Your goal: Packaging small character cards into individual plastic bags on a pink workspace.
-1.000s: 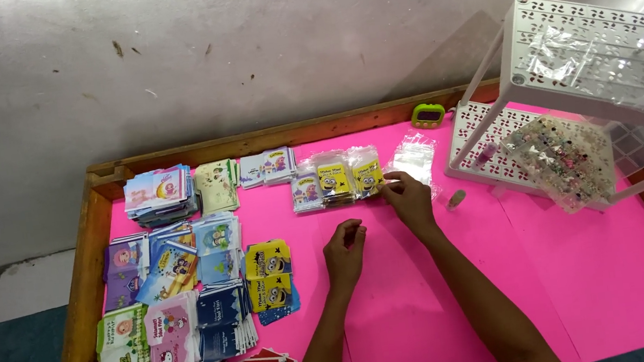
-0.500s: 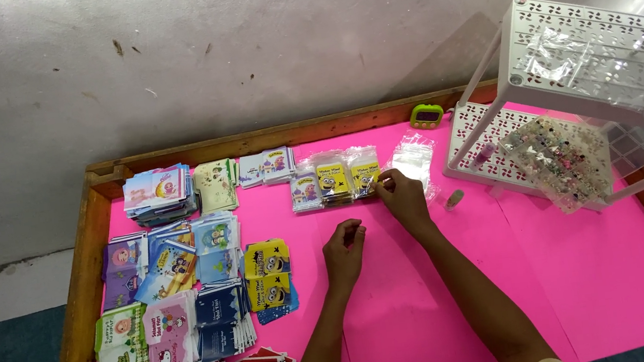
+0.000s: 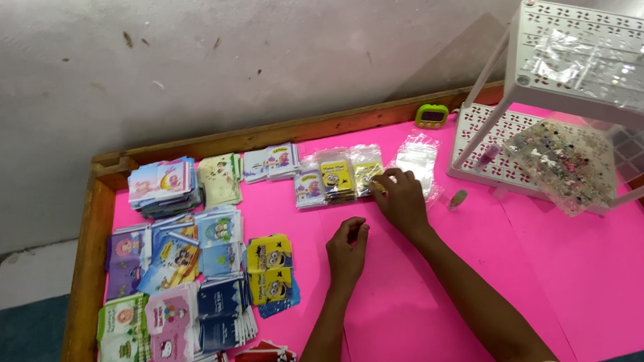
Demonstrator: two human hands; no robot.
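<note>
A pink-topped counter (image 3: 612, 276) with a wooden rim fills the room's corner against a stained grey wall. At its right end stands a white perforated rack (image 3: 610, 64), clear bags on its top shelf and a bag of mixed beads (image 3: 561, 160) on the lower one. The left end is covered with stacks of small cartoon cards (image 3: 179, 280) in many colours. Near the back edge sit three bagged yellow card packs (image 3: 336, 176) in a row, with a pile of empty clear bags (image 3: 417, 157) just to their right. A small green timer (image 3: 432, 116) rests by the rim. The right hand (image 3: 401, 200) lies on the counter, fingertips pressed together against the rightmost pack. The left hand (image 3: 348, 247) hovers nearby with fingers curled; whether it pinches anything I cannot tell.
</note>
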